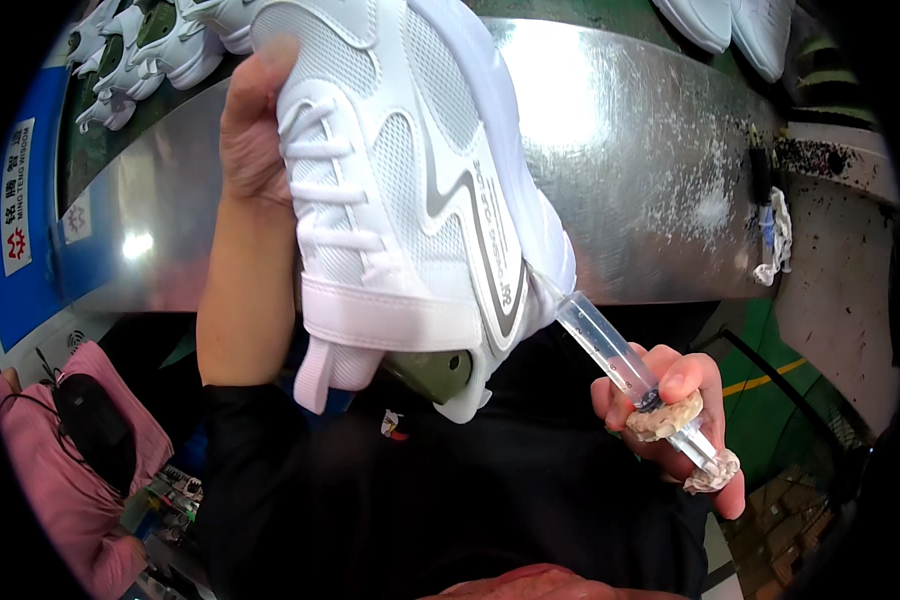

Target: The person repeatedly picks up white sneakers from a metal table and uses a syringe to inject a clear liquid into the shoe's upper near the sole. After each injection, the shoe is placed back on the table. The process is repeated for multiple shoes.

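Note:
A white sneaker (390,190) with grey trim is held up in front of me, its sole turned to the right and its heel toward me. My left hand (255,130) grips it at the toe end, with part of the fingers hidden behind the shoe. Inside the collar shows a dark green shoe last (435,375). My right hand (685,400) is closed round a clear plastic syringe (605,345) with pale wrapping on its flange and plunger end. The syringe's tip reaches the seam between the upper and the sole near the heel.
A shiny metal work surface (630,210) lies under the shoe. Several white shoes (155,50) stand at the far left, and a pair of white shoes (735,30) at the far right. Another wrapped syringe (770,235) lies at the right edge. A person in pink (80,460) is at the lower left.

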Demonstrator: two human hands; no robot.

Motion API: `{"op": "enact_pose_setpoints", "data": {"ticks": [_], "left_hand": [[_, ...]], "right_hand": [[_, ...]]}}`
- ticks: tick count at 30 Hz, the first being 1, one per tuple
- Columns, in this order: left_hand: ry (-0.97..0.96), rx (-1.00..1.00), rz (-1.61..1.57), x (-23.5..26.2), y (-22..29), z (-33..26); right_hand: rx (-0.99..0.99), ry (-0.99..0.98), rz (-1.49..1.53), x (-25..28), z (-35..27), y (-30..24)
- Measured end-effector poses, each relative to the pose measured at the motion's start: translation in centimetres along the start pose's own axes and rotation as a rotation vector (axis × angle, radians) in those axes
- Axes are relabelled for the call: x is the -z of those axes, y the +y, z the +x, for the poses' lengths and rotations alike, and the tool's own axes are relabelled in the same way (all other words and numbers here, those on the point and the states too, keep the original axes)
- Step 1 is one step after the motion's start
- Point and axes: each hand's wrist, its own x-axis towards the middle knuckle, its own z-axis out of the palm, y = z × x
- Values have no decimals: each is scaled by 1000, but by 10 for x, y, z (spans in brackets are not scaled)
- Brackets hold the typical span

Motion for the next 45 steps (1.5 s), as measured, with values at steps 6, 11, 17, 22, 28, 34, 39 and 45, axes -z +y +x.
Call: {"op": "enact_pose_setpoints", "data": {"ticks": [6,11,17,22,28,34,39,45], "left_hand": [[86,20,-19,10,4,0],[89,34,-25,14,7,5],[92,50,-29,2,4,1],[114,15,-10,0,0,1],[93,82,-31,11,9,-2],[175,4,121,-8,0,-11],[274,33,199,15,20,-31],[356,22,165,20,32,-60]], "right_hand": [[61,46,36,-1,-11,10],[72,52,21,2,-17,14],[118,56,-13,5,-23,21],[116,62,-24,6,-29,23],[121,39,-41,7,-34,25],[124,32,-73,7,-37,29],[135,-3,-68,6,-34,30],[139,-78,-188,12,-28,31]]}}
